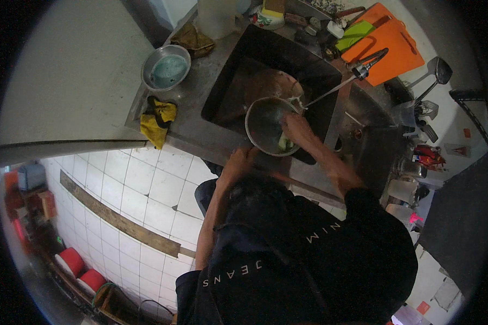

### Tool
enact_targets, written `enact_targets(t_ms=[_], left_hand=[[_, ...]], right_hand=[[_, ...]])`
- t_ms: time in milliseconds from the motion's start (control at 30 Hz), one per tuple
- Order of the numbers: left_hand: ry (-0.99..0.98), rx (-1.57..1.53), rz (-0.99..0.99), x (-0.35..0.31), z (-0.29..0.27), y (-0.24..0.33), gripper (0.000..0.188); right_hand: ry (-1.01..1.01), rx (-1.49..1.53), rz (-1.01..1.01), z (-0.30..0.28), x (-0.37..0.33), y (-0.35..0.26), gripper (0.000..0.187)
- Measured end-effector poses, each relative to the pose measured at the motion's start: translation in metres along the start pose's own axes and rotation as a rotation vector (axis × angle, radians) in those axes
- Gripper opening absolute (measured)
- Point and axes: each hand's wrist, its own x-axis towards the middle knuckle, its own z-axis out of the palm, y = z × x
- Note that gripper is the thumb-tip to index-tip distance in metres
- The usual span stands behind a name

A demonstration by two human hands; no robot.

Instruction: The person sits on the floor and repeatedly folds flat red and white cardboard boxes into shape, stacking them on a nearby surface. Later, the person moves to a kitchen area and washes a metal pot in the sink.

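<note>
A round pan (259,130) is tilted over the near edge of the dark sink basin (230,70), with cloudy liquid or suds inside it. My left hand (239,164) is closed at its near left rim, seemingly gripping the pan; its fingertips are partly hidden. My right hand (299,130) reaches inside, its fingers curled and slightly blurred. Just below those fingers shows a yellow-green sponge (284,143), pressed against the inner wall. From the right, a faucet (359,71) extends its thin spout toward the pan. Behind the pan, a brownish round item (282,81) lies in the basin.
Left of the sink stand a metal bowl (183,54) of bluish soapy water and a yellow-black cloth (156,125). An orange cutting board (393,49) and a green one (355,35) lie behind. A second basin (374,146) and a utensil holder (404,115) are on the right.
</note>
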Motion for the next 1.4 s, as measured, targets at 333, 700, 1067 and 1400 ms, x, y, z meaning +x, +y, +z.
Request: enact_targets(t_ms=[333,700,1067,1400], left_hand=[[-0.067,0.048,-0.025,0.0,0.004,0.019,0.05],[-0.052,0.065,-0.005,-0.006,-0.001,0.018,0.048],[-0.028,0.14,0.034,-0.001,0.021,0.016,0.044],[-0.019,0.071,0.125,-0.001,0.018,0.01,0.041]], right_hand=[[0.462,0.395,0.166,0.018,0.025,-0.043,0.019],[0.49,0.288,0.047,0.038,0.042,-0.059,0.024],[-0.173,-0.194,0.059,-0.03,-0.027,0.0,0.016],[-0.045,0.491,0.063,0.034,-0.005,-0.028,0.045]])
